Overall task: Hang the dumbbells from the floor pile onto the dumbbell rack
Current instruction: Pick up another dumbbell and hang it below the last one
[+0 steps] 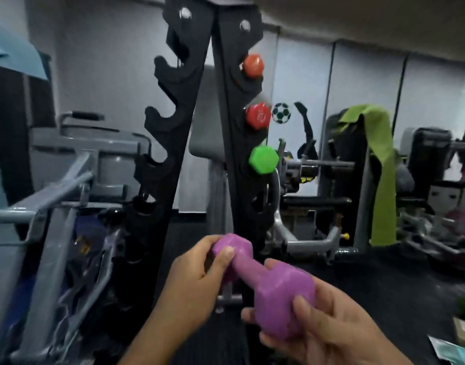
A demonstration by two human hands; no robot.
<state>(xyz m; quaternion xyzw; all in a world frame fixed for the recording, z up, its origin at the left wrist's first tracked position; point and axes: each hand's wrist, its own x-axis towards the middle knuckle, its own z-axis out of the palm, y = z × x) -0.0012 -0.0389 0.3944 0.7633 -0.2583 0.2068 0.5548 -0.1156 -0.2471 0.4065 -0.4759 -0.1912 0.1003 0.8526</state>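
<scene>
Purple dumbbell [263, 283]: one piece, hexagonal heads, held in the air in front of the lower part of the dumbbell rack [184, 122], lying at a slant with its far head up and to the left, its near head low and to the right.

Left hand [197, 270]: fingers and thumb curled round the far head, the thumb lying over its near face.

Right hand [331, 325]: cupped under and round the near head, one fingertip pressed on its side.

Dumbbell rack: black, two uprights leaning together at the top, notched cradles down each outer edge. The left upright's visible cradles hold nothing.

On the right upright, top to bottom: orange dumbbell [253, 65], red dumbbell [257, 116], green dumbbell [263, 159], each shown end-on; the seating in the cradles seems proper, though blur hides the detail.

Surroundings: grey gym machine [68, 164] at left; green towel [379, 164] draped over equipment at right; football sticker [281, 113] on the wall.
</scene>
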